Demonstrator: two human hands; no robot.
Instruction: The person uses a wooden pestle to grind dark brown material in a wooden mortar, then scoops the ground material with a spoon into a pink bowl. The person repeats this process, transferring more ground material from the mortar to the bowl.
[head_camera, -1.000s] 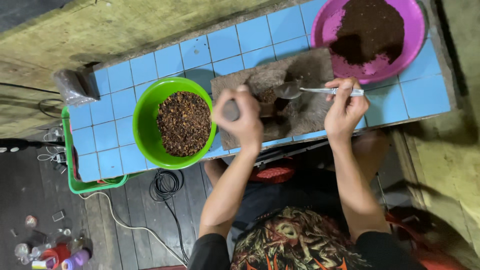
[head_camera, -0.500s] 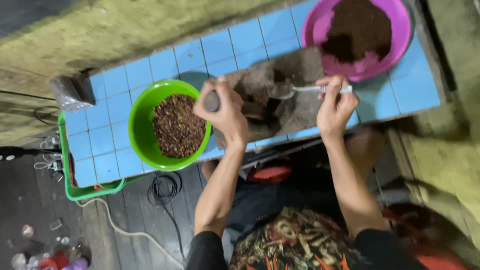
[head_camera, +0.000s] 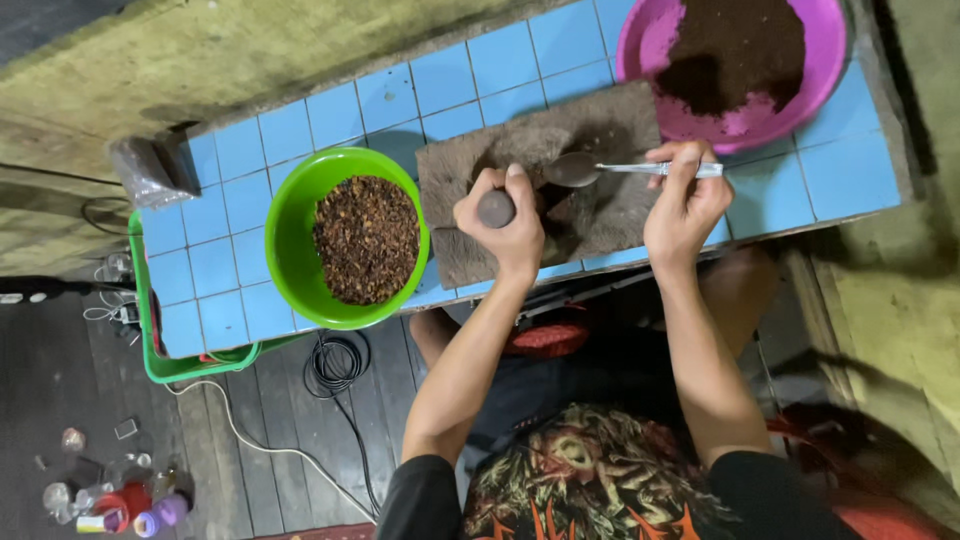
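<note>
- Head view, looking straight down: left hand (head_camera: 512, 222) fisted tight around a rounded stone pestle (head_camera: 496, 208), its grey butt end showing above the knuckles.
- Pestle stands on a rough grey stone slab (head_camera: 620, 130), which lies on the blue tiled counter (head_camera: 510, 62) directly under both hands.
- Right hand (head_camera: 685, 200) pinches the handle of a metal spoon (head_camera: 600, 170) between thumb and fingers; spoon bowl points toward the left fist and sits just beside it, over the slab.
- Dark ground material lies on the slab between the 2 hands; detail there is shadowed.
- Left of the fisted hand, just beside the slab: green bowl (head_camera: 290, 240) holding coarse brown flakes.
- Beyond the spoon hand, at the slab's far corner: magenta bowl (head_camera: 650, 50) with dark fine powder heaped inside.
- Farther left of the green bowl: clear plastic bag (head_camera: 148, 170) at the counter edge, green crate (head_camera: 150, 330) below it.
- Floor below: white cable (head_camera: 240, 440), black coiled cable (head_camera: 335, 365).
</note>
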